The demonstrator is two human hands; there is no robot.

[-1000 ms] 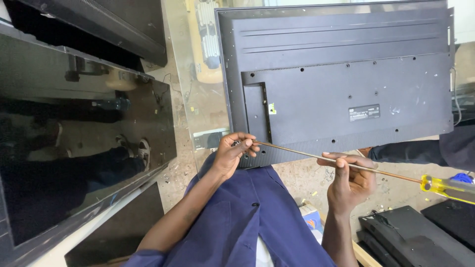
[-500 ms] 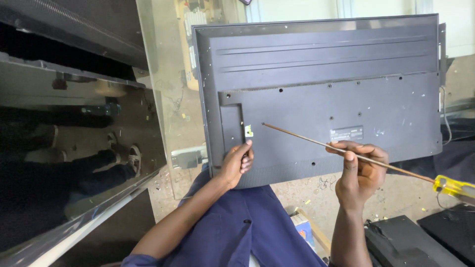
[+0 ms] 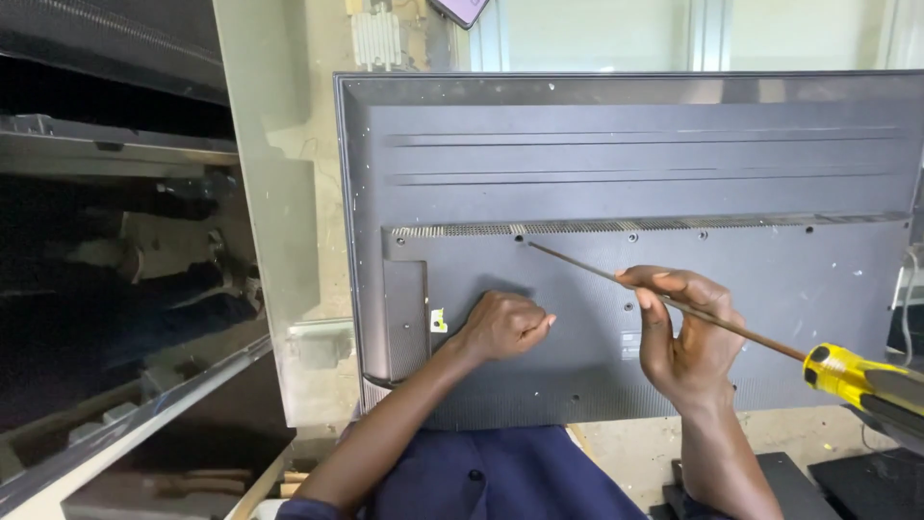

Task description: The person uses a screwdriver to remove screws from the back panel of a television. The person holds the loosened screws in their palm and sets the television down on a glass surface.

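Right hand pinches the long thin metal screwdriver shaft, yellow handle right; left hand fisted, holding nothing visible, on the dark grey television back panel.

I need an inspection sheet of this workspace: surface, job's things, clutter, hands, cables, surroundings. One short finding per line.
Surface: dusty concrete floor, seen below the set.
Job's things: dark grey television back panel facing the camera; long screwdriver with a yellow handle, its tip at a screw hole near the vent strip.
Clutter: dark flat panels at the lower right.
Hands: left hand closed in a fist against the panel; right hand pinches the screwdriver shaft.
Cables: a pale cable at the right edge.
Surroundings: a glossy black screen leans at the left, beside a pale wall.
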